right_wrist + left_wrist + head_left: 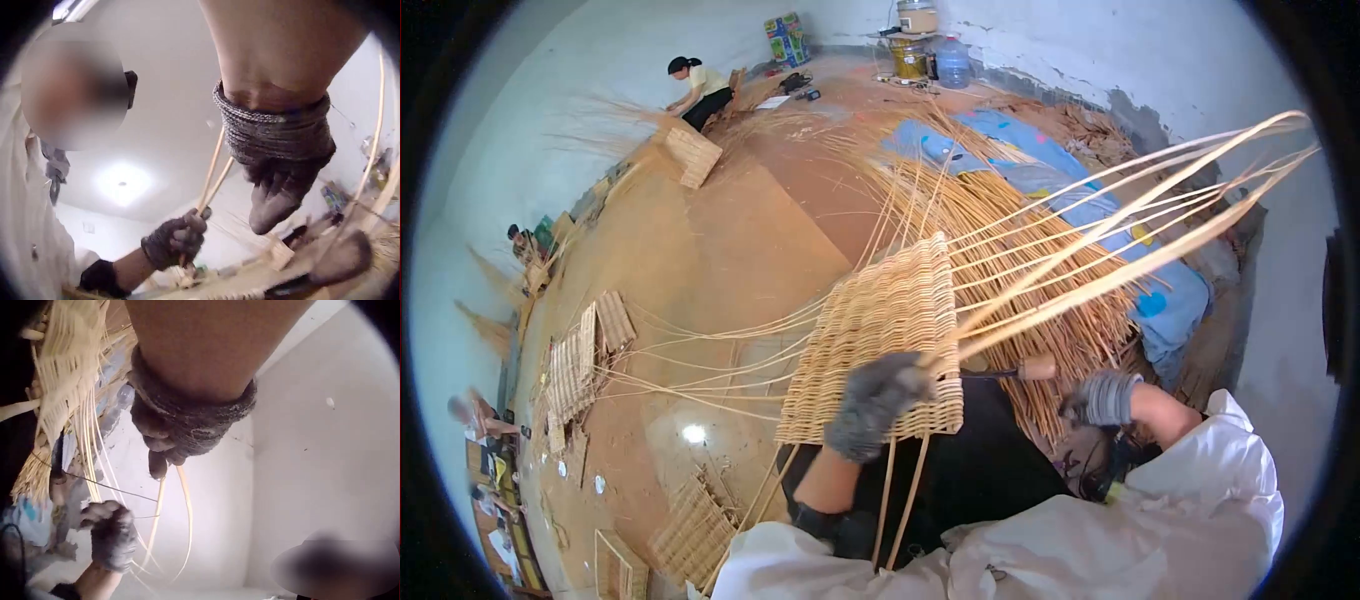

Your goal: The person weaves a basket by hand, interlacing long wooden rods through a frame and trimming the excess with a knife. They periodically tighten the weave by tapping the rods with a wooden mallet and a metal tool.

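Note:
In the head view a woven wicker panel [870, 310] lies over the person's lap, long loose strands running out from its sides. The grey-gloved left hand [878, 400] is at the panel's near right edge, gripping thick wicker strands [1090, 275] that bend in a long loop to the upper right. Both gripped strands [212, 178] rise from the left hand's curled fingers in the right wrist view. A wooden-handled awl [1037, 367] sticks out from under the panel's right edge. Right of its handle is the gloved right hand [1103, 400], holding nothing, fingers loosely bent.
A heap of wicker rods [1040, 270] lies on a blue cloth [1175, 300] at the right. Other woven panels [572, 370] lie on the floor at the left. Another person [700, 92] sits working at the back, near a water jug [952, 63] and a wall.

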Demonstrator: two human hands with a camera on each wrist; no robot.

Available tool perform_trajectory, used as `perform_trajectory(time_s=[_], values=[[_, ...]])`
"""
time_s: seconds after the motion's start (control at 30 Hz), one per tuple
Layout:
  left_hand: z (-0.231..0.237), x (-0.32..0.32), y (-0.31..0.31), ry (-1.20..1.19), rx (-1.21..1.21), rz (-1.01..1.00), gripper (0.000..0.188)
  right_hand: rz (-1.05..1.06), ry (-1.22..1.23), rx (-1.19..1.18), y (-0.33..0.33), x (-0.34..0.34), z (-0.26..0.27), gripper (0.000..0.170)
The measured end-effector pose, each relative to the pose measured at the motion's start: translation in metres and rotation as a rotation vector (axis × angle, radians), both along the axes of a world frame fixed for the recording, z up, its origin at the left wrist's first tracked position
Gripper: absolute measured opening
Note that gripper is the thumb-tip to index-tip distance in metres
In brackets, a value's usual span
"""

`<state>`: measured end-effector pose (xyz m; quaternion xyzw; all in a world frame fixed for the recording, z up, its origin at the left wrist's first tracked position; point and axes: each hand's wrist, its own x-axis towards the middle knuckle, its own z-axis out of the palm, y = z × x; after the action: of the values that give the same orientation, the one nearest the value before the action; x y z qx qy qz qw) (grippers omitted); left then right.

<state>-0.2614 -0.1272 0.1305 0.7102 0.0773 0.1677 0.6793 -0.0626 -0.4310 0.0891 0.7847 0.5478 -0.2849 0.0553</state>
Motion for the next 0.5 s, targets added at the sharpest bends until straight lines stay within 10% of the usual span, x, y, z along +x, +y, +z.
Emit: perform_trajectory(time_s=[0.1, 0.2, 0.23, 0.27, 0.33, 0.43, 0.5], values=[[-0.005, -0.006, 0.054, -0.418, -0.312, -0.068, 0.018, 0.052, -0.129, -0.338, -0.039, 0.008, -0.043, 0.026], [-0.027, -0.009, 0.089, -0.477, -0.92, -0.255, 0.013, 0.062, 0.095, 0.077, -0.026, 0.012, -0.011, 0.038], [-0.005, 0.001, 0.033, -0.297, -0.492, 0.181, 0.013, -0.024, 0.265, 0.256, -0.007, 0.013, 0.013, 0.049], [-0.064, 0.014, 0.044, -0.214, -0.822, -0.31, 0.018, -0.155, 0.487, 0.532, 0.018, 0.009, 0.039, 0.056], [0.015, 0.006, -0.042, 0.07, -0.582, -0.059, 0.024, -0.41, 0.545, 0.728, 0.057, 0.005, 0.082, 0.076], [0.005, 0.013, -0.045, 0.025, -0.691, -0.234, 0.021, -0.212, 1.146, 1.025, 0.105, 0.001, 0.129, 0.063], [-0.004, 0.013, -0.041, 0.073, -0.549, -0.078, 0.022, -0.222, 0.976, 0.864, 0.126, 0.006, 0.15, 0.057]])
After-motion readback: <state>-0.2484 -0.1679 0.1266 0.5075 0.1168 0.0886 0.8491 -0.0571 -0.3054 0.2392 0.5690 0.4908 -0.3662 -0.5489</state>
